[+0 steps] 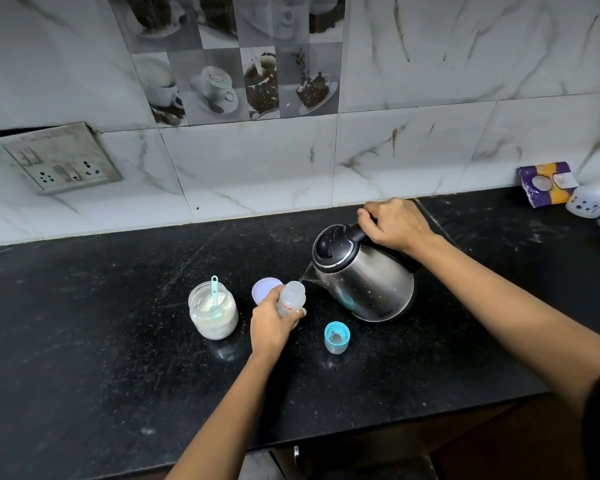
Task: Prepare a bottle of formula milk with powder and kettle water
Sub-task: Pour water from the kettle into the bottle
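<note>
Head view: speckled black counter (101,341) below marble-tiled wall (430,143).

With our right hand (397,225) we grip the handle of the steel kettle (364,275), tilted with its spout at the mouth of the open bottle (291,299). Our left hand (269,327) holds the bottle. On the black counter (84,323) stand the powder jar (213,311) with a scoop (214,292) inside, a white lid (264,289) and the teal cap (336,337).
</note>
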{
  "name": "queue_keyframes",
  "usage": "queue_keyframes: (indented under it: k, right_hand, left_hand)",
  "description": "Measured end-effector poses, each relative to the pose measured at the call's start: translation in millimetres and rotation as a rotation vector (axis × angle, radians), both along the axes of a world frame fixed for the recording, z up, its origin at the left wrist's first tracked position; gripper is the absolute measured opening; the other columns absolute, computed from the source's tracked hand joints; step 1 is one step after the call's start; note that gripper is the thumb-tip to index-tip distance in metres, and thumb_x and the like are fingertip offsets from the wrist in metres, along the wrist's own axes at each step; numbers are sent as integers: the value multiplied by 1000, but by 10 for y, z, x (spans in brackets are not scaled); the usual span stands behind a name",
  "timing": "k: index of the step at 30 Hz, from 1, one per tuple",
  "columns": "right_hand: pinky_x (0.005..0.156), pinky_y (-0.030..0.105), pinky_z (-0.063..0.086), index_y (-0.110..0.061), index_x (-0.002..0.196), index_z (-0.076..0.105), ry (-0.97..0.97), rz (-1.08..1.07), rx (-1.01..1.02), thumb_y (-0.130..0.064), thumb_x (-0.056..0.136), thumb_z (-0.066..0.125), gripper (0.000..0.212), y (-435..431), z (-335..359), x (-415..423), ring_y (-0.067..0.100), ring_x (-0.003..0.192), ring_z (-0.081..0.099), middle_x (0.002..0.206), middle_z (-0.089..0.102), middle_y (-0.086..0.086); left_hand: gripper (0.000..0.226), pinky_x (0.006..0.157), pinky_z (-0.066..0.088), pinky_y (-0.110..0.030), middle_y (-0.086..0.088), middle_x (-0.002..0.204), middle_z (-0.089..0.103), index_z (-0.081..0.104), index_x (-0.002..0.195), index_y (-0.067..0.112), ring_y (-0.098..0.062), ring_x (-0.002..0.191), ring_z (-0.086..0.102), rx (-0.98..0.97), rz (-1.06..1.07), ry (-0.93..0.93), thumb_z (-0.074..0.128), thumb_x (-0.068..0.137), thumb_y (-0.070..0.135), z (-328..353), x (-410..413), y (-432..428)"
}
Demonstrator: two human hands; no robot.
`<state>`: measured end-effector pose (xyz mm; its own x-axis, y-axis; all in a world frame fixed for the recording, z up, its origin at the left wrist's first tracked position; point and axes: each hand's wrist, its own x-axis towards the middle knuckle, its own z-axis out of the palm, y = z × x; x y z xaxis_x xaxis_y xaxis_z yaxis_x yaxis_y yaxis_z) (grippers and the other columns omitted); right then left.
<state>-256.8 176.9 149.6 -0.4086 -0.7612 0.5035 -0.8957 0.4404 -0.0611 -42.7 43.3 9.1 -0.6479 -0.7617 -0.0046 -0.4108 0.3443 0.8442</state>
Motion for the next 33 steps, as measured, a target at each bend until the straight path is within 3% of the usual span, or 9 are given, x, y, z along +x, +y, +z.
queue_keyframes:
  k: [3, 7, 11, 15, 18, 23, 30, 33]
  right_hand:
    - [54, 28, 30, -9, 61, 56, -6, -29, -29, -45, 81, 24, 52, 68, -26, -56, 35, 52, 56, 51, 56, 15]
    - [54, 29, 32, -18, 59, 44, -64, -61, -66, -43, 83, 26, 39, 189, -45, -109, 35, 51, 52, 46, 40, 2]
    - [54, 30, 32, -21, 55, 36, -145, -106, -134, -45, 86, 27, 40, 353, -116, -206, 28, 48, 41, 43, 35, -5]
    - [59, 28, 30, -12, 68, 61, -243, -223, -208, -44, 90, 30, 50, 586, -260, -366, 26, 56, 46, 47, 45, 1]
    - [56, 29, 30, -8, 71, 64, -307, -292, -247, -41, 92, 32, 51, 740, -366, -460, 29, 58, 52, 50, 50, 6]
    - [65, 36, 47, -9, 81, 71, -439, -382, -299, -51, 88, 25, 63, 927, -533, -567, 33, 73, 62, 70, 67, 16]
    - [75, 37, 47, -10, 91, 71, -477, -405, -325, -43, 94, 30, 52, 923, -573, -522, 33, 86, 61, 85, 70, 17]
    - [89, 32, 38, -9, 99, 63, -355, -348, -417, -34, 93, 39, 36, 840, -559, -276, 28, 101, 49, 98, 66, 12]
  left_hand:
    - [48, 71, 42, -24, 15, 85, 58, 58, 114, 29, -10, 80, 58, 25, -9, 18, 80, 71, 30, 28, -67, 32]
    - [49, 74, 40, -22, 16, 93, 64, 59, 114, 29, -9, 88, 60, 56, -39, 56, 79, 70, 30, 39, -170, 74]
    - [50, 77, 42, -22, 16, 98, 66, 57, 115, 30, -8, 92, 61, 79, -61, 63, 79, 70, 32, 36, -261, 99]
    - [55, 87, 47, -28, 13, 102, 67, 56, 119, 28, -9, 97, 61, 96, -72, 72, 79, 70, 32, -12, -297, 98]
    - [55, 87, 47, -27, 12, 103, 67, 57, 119, 26, -9, 97, 61, 99, -70, 79, 80, 70, 30, -37, -294, 96]
    - [52, 83, 46, -24, 13, 101, 66, 57, 118, 24, -7, 96, 60, 106, -60, 97, 80, 71, 28, -65, -256, 115]
    - [51, 81, 42, -21, 14, 96, 62, 58, 117, 22, -7, 92, 59, 90, -1, 98, 81, 72, 27, -101, -140, 113]
    - [50, 78, 40, -20, 12, 95, 63, 59, 117, 21, -9, 90, 59, 83, 21, 94, 80, 72, 26, -133, -90, 108]
